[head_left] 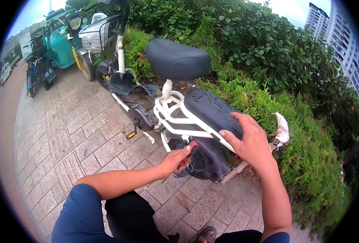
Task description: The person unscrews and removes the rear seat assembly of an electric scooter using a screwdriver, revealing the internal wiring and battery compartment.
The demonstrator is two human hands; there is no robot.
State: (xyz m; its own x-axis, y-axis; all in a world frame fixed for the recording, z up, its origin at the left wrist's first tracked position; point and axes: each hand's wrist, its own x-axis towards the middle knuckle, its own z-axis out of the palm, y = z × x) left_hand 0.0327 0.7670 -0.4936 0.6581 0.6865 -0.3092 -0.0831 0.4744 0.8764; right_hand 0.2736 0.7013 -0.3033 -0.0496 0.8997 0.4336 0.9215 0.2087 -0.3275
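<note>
A white-framed electric bike (179, 120) stands in front of me, with a wet dark front saddle (177, 60) and a longer rear seat (212, 109) behind it. My left hand (176, 162) is closed around a small tool with a red handle (193, 146), held beside the rear wheel hub (197, 162). Its working end is hidden, so its exact kind does not show. My right hand (252, 141) lies with fingers apart over the edge of the rear seat and the frame rail. A dark rear fender (216, 156) covers part of the wheel.
A crank with a pedal (131, 131) sticks out toward the paving (78, 150). Green shrubs (305, 150) press against the bike's far side. A teal cargo tricycle (62, 46) and another scooter (38, 67) stand at the far left. White wrapping (282, 128) hangs at the bike's rear.
</note>
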